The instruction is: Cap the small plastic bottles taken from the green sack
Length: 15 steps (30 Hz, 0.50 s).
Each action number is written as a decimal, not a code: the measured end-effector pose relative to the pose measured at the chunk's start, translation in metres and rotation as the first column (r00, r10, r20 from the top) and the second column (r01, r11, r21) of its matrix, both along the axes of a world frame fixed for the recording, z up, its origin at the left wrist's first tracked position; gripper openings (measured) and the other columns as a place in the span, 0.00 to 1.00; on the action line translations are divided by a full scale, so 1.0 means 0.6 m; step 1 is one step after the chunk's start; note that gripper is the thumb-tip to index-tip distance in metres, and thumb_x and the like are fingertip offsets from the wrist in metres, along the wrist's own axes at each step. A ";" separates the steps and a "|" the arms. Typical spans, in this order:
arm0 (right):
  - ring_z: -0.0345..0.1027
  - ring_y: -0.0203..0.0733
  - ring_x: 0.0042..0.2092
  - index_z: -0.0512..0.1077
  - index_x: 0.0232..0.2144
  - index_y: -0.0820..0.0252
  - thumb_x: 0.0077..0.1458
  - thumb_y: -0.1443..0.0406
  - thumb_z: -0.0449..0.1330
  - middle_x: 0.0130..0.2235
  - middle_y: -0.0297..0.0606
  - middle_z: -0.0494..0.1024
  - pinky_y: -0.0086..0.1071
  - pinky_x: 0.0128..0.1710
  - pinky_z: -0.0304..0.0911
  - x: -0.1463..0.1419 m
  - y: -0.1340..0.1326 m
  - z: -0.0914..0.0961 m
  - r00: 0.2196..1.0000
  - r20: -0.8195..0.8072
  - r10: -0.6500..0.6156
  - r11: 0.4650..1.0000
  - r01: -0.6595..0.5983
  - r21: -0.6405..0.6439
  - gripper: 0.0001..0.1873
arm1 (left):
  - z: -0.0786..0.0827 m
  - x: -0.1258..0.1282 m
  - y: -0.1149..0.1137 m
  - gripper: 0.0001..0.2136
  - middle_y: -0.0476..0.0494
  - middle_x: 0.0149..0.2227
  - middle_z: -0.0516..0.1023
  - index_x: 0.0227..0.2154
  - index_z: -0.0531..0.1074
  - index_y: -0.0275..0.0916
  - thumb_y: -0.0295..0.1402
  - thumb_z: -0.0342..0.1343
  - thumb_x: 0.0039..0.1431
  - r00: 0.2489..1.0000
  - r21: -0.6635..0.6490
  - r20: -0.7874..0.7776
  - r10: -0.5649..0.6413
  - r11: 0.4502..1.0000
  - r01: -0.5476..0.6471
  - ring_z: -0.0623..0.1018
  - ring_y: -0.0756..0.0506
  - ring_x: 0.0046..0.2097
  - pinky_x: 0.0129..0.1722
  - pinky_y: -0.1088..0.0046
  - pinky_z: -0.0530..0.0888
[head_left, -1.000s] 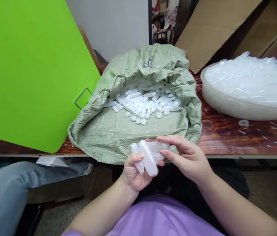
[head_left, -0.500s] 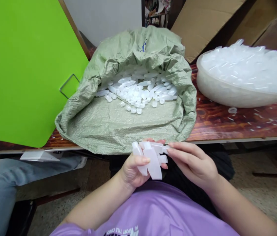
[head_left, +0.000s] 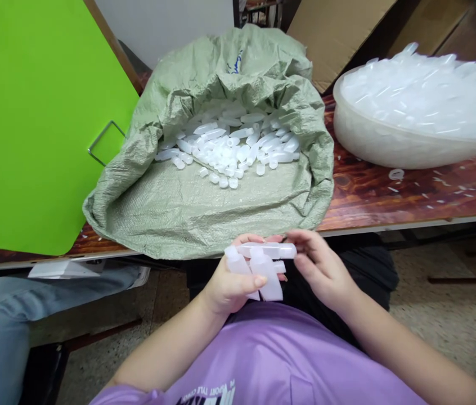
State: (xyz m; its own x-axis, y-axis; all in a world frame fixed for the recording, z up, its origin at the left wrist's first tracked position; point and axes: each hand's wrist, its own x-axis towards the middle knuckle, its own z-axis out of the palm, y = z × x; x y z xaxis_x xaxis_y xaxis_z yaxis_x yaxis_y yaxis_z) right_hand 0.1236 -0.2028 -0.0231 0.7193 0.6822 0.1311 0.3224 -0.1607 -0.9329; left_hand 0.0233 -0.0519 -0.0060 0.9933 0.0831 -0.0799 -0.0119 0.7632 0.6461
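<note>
My left hand is closed around several small white plastic bottles, fanned out with their necks pointing different ways. Two bottles lie under the thumb with their ends toward my body. Across the top lies another bottle, its neck end covered by a translucent cap. Below it a bare threaded neck sticks out to the right. My right hand has its fingers curled at the capped end, thumb below and forefinger above. In front of both hands, an open green woven sack holds many white bottles and caps.
A translucent tub heaped with clear plastic pieces stands at right on the wood-patterned table. A loose ring and scraps lie before it. At left leans a bright green board; below it shows another person's jeans leg. Cardboard stands behind.
The bottle across the top now has a cap over its neck, which showed bare before. My right-hand fingers have curled in from a straighter reach. The camera view has shifted slightly.
</note>
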 end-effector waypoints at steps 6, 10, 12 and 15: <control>0.66 0.34 0.27 0.68 0.29 0.60 0.62 0.58 0.47 0.24 0.35 0.70 0.27 0.27 0.64 -0.005 -0.006 0.010 0.975 -0.091 0.201 0.974 -0.209 -0.090 0.16 | -0.004 -0.001 0.006 0.23 0.40 0.52 0.69 0.40 0.64 0.40 0.22 0.63 0.39 1.000 0.084 -0.008 0.006 0.996 -0.005 0.75 0.40 0.45 0.42 0.62 0.74; 0.68 0.39 0.39 0.66 0.43 0.58 0.54 0.59 0.58 0.41 0.42 0.72 0.33 0.39 0.65 -0.002 -0.005 0.013 0.970 0.241 0.035 0.999 -0.030 -0.021 0.15 | -0.007 -0.003 0.006 0.22 0.42 0.50 0.71 0.40 0.65 0.41 0.22 0.63 0.40 1.000 0.073 0.009 0.000 0.997 -0.001 0.75 0.40 0.45 0.41 0.63 0.75; 0.67 0.38 0.37 0.65 0.42 0.58 0.54 0.59 0.57 0.38 0.41 0.72 0.31 0.36 0.65 -0.002 -0.002 0.014 0.972 0.231 0.043 0.999 -0.043 -0.006 0.14 | -0.010 -0.005 0.006 0.21 0.43 0.51 0.70 0.40 0.66 0.41 0.21 0.62 0.41 0.999 0.085 0.042 -0.016 0.996 0.013 0.75 0.41 0.46 0.41 0.63 0.75; 0.61 0.34 0.25 0.64 0.24 0.60 0.61 0.56 0.47 0.23 0.34 0.67 0.27 0.25 0.60 -0.006 0.004 0.015 0.991 -0.067 0.114 0.992 -0.117 -0.049 0.18 | -0.014 -0.009 0.007 0.21 0.41 0.53 0.69 0.41 0.67 0.41 0.19 0.61 0.43 0.995 0.141 0.080 -0.059 0.989 0.047 0.75 0.41 0.47 0.43 0.63 0.74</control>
State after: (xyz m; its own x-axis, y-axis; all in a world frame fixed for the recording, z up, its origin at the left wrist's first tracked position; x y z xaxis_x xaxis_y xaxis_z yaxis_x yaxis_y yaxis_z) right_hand 0.1197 -0.2003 -0.0140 0.6409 0.7661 0.0490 0.2817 -0.1753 -0.9434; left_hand 0.0179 -0.0479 -0.0146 0.9993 0.0348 0.0127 -0.0327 0.6671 0.7442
